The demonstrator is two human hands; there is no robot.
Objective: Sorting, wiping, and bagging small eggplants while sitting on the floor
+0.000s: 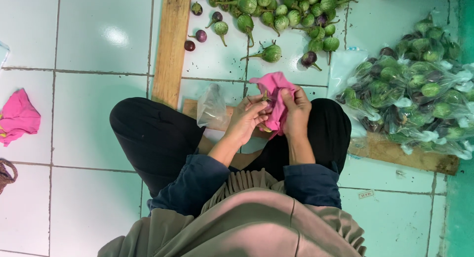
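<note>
Over my lap, my left hand and right hand both pinch a pink cloth, fingers pressed together on it, with a clear plastic bag just left. Loose green and purple eggplants lie far ahead; bagged eggplants pile at right. A wooden plank crosses the white tiled floor, another pink cloth far left.

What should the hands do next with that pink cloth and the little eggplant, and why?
Probably keep rubbing: the right hand wraps the pink cloth while the left hand pinches a small eggplant against it, only its tip showing. Once wiped, it likely goes into the clear plastic bag beside the left hand.
</note>
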